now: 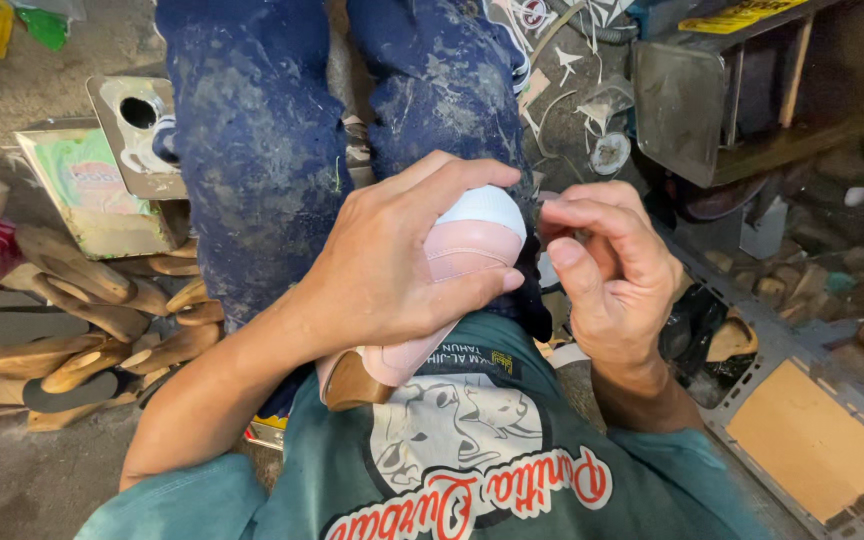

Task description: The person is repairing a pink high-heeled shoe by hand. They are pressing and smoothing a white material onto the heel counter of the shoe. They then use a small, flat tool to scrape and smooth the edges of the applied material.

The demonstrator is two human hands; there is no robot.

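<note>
- You sit low in a cluttered workshop, your stained blue trousers [252, 150] filling the far middle of the view and your green printed shirt [452, 470] the near edge.
- To your left, a heap of wooden shoe soles [102, 320] lies on the floor beside a pale green tin [92, 190]; to your right stand a metal box [712, 100] and a grey tray with a tan board [812, 440].
- On your lap rests the pink shoe on its last [452, 290], white toe pointing away from you, brown heel end near your belly.
- Your left hand [392, 260] is wrapped over the shoe's top, fingers and thumb clamped on it to steady it.
- Your right hand [612, 270] sits just right of the toe, thumb and fingers pinched together; whether they grip something small, you cannot tell from here.
- The step in hand looks like fine work along the toe edge of the upper. The next move would call for a firm hold from the left hand and a precise touch at the seam.
</note>
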